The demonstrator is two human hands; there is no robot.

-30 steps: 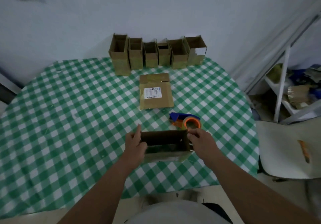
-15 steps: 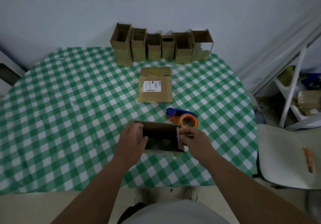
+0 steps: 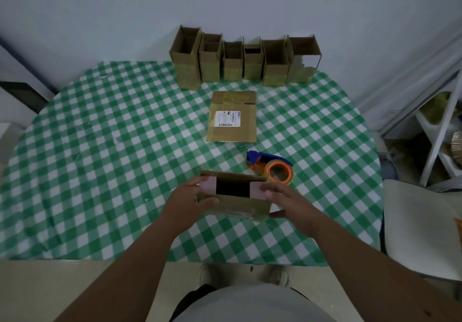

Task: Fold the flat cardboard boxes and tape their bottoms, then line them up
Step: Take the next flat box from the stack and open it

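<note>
- I see the box (image 3: pixel 236 200) between both hands, standing on the table (image 3: pixel 100 171) near its front edge, just in front of the tape gun (image 3: pixel 271 168).
- My left hand (image 3: pixel 192 203) grips the box's left end, thumb on the near wall, fingers curled over the top onto a pale end flap (image 3: pixel 208 184).
- My right hand (image 3: pixel 287 200) holds the right end: fingers fairly straight, pressing the other pale flap (image 3: pixel 257 189) inward, thumb low at the box's near right corner.
- The box's open end faces up (a dark gap shows between the two flaps), and its long axis runs left to right across my view.
- The near long flap lies folded toward me; the far one stands along the back edge.
- Farther back, a flat box (image 3: pixel 233 118) with a white label lies in the middle of the table, long axis pointing away from me.
- At the far edge, six folded boxes (image 3: pixel 243 61) stand in a row against the wall (image 3: pixel 100 9), touching side by side, openings up.
- The table wears a green-and-white check cloth.
- A pale chair (image 3: pixel 422 229) sits to my right, and a white rack (image 3: pixel 440 126) with clutter stands behind it (too dim to make out what it holds).
</note>
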